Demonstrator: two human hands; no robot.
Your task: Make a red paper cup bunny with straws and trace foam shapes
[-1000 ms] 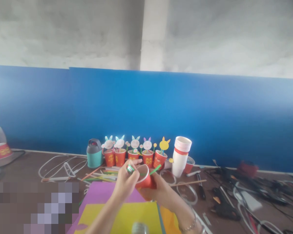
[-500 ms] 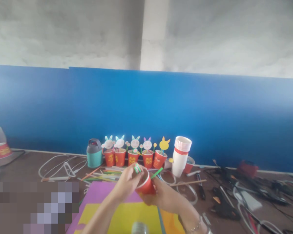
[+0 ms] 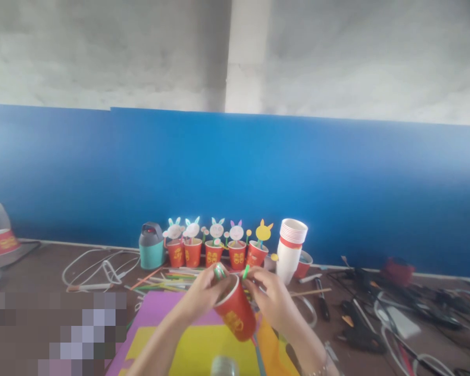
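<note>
A red paper cup (image 3: 238, 316) with gold lettering hangs tilted above the coloured paper, its mouth toward the upper left. My left hand (image 3: 207, 289) is closed on the cup's rim, with a small green shiny piece (image 3: 220, 270) showing at its fingers. Beside the rim on the right, my right hand (image 3: 269, 293) pinches a green strip (image 3: 246, 271), which looks like a pipe cleaner or straw. Where the strip meets the cup is hidden by my fingers. Below lie yellow paper (image 3: 203, 347) and purple paper (image 3: 156, 305).
Behind my hands stand several red cups with paper rabbit heads (image 3: 214, 253), a stack of white cups (image 3: 291, 250) and a teal-and-grey container (image 3: 152, 248). Coloured sticks (image 3: 172, 280) lie at left. Cables (image 3: 379, 308) and a black marker (image 3: 321, 300) are at right.
My right hand has moved from the cup's side up to the green strip at the rim. The cup's base now swings lower and to the right, showing its gold lettering.
</note>
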